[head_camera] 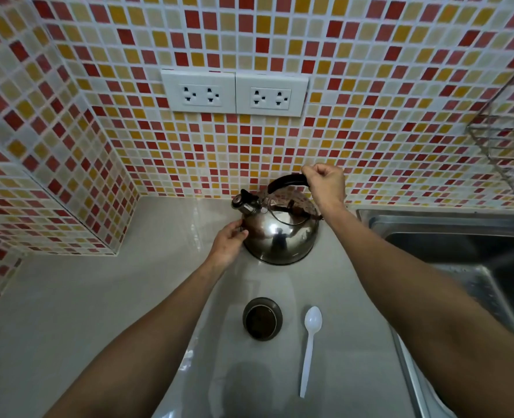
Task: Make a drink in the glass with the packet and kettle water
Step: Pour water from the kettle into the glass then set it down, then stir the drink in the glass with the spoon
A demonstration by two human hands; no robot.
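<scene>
A shiny steel kettle (280, 236) with a black handle stands on the pale counter (99, 297) against the tiled wall, spout pointing left. My right hand (325, 184) is closed around the right end of its handle. My left hand (230, 242) rests against the kettle's left side, fingers touching the body. Nearer to me stands a dark glass (262, 318) seen from above, with dark contents inside. A white plastic spoon (310, 348) lies just right of the glass. No packet is in view.
A steel sink (460, 254) takes up the right side. A wire rack (509, 146) hangs on the wall above it. Two white double sockets (234, 93) sit on the mosaic wall behind the kettle. A tiled ledge juts out at left.
</scene>
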